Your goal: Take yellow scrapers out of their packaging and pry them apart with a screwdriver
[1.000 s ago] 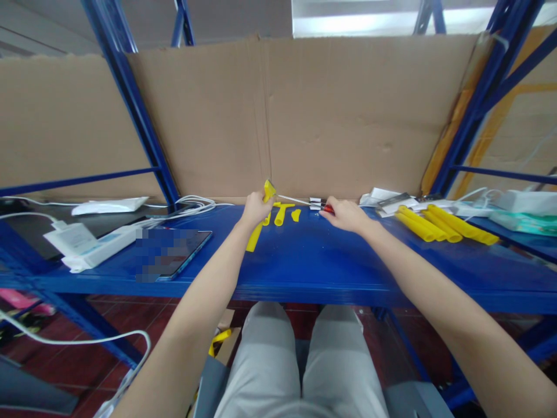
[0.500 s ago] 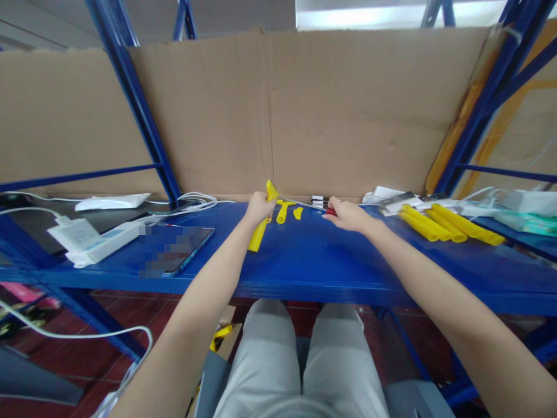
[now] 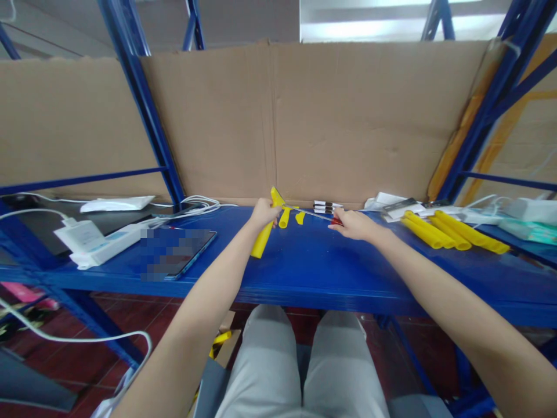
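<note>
My left hand (image 3: 263, 213) is closed around a yellow tube (image 3: 260, 242), which leans with its upper end towards the cardboard. In my right hand (image 3: 354, 224) is the red handle of a tool (image 3: 336, 221). Its long, thin metal part runs left to the upper end of the tube; what kind of tool it is I cannot make out. On the blue shelf between my hands lie a short yellow tube piece (image 3: 284, 219) and a small yellow scrap (image 3: 300, 217).
Several yellow tubes (image 3: 452, 230) lie at the right beside white packets (image 3: 385, 201). Black-and-white items (image 3: 327, 206) lie at the back near a cardboard wall (image 3: 348, 128). At the left are a tablet-like device (image 3: 191, 255), a power strip (image 3: 100, 247) and white cables (image 3: 202, 203).
The whole view has shifted slightly downward in the frame. My hands keep the same hold on the tube and the red-handled tool, with only a slight shift between them.
</note>
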The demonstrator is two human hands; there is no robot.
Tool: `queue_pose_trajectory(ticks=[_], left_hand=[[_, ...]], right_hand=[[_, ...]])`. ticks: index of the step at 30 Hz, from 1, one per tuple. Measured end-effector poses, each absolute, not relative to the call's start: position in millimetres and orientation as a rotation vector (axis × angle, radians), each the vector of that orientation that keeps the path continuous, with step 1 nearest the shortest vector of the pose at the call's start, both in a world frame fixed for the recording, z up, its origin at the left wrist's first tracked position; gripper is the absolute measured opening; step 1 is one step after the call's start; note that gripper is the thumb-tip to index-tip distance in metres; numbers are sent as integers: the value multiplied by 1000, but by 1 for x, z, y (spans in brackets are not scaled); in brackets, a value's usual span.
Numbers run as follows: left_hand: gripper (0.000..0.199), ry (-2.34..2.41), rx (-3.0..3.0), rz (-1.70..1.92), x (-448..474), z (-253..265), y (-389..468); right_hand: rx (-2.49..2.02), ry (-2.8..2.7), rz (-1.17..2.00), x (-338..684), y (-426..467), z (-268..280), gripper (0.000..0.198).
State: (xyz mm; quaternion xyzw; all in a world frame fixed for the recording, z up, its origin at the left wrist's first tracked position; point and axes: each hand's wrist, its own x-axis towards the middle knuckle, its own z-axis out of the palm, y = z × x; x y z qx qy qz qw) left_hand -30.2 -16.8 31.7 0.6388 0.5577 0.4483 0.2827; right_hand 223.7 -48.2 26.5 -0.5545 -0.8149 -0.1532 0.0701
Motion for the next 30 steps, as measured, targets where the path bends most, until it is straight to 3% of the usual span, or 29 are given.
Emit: queue_pose_trajectory(ticks=[18, 26, 30], left_hand=[[21, 1472, 1543, 1031, -31, 18, -7], [13, 1500, 1575, 1059, -29, 17, -8], [19, 1490, 1594, 1041, -26, 21, -14]], right_hand=[[-1655, -2499, -272, 229, -51, 16, 14], [-1635, -2483, -143, 233, -48, 16, 21], [-1642, -2481, -187, 234, -46, 15, 15]])
